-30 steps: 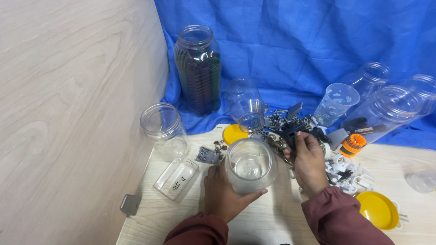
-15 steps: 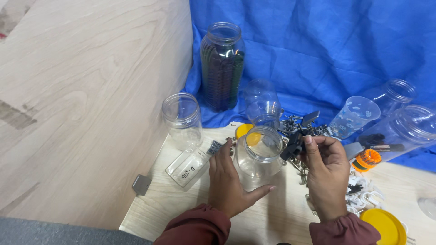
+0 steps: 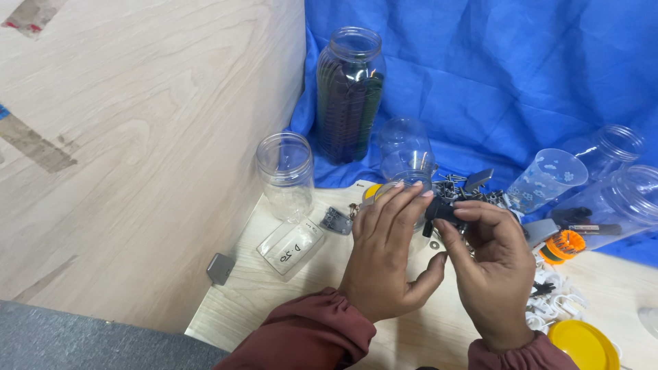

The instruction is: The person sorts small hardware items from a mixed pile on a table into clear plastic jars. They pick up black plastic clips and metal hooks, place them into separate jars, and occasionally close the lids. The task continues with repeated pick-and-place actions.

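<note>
Jar [image 3: 411, 181], clear, stood on the bench [image 3: 260, 288], mostly hidden behind the left hand [image 3: 384, 257] wrapped around it. Right hand [image 3: 490, 264] pinched a small black part [image 3: 442, 209] beside the rim; its shape was unclear.

A blue cloth [image 3: 493, 75] backs the pale wood-grain bench [image 3: 274, 301], maroon sleeves [image 3: 301, 339] frame a small black part [image 3: 439, 210], and a yellow lid [image 3: 579, 344] lies beside white clips [image 3: 555, 308].
</note>
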